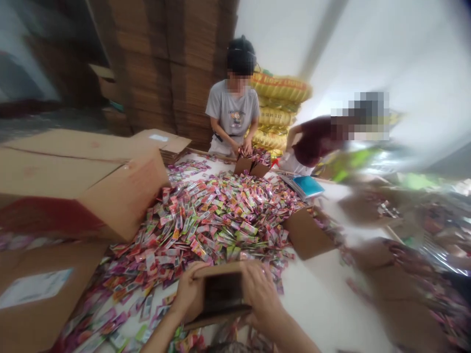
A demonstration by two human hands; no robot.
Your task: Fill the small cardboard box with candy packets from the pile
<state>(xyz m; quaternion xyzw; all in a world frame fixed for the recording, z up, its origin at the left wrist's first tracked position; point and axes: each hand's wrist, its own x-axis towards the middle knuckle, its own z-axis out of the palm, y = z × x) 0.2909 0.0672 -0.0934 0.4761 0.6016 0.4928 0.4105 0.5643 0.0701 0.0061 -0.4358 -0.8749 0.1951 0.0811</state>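
Observation:
Both of my hands hold a small open cardboard box (222, 293) at the near edge of the table; its dark inside faces me. My left hand (189, 289) grips its left side. My right hand (262, 294) grips its right side. Just beyond the box lies a wide heap of small colourful sachets (209, 215), pink, green and red, spread over the white table (316, 294).
A large open carton (84, 181) and another carton (40, 294) stand at left. A small brown box (307, 233) sits right of the heap. Across the table one person (233, 110) fills a small box (253, 164); another person (316, 139) leans in. Blue notebook (307, 185). Right side is blurred.

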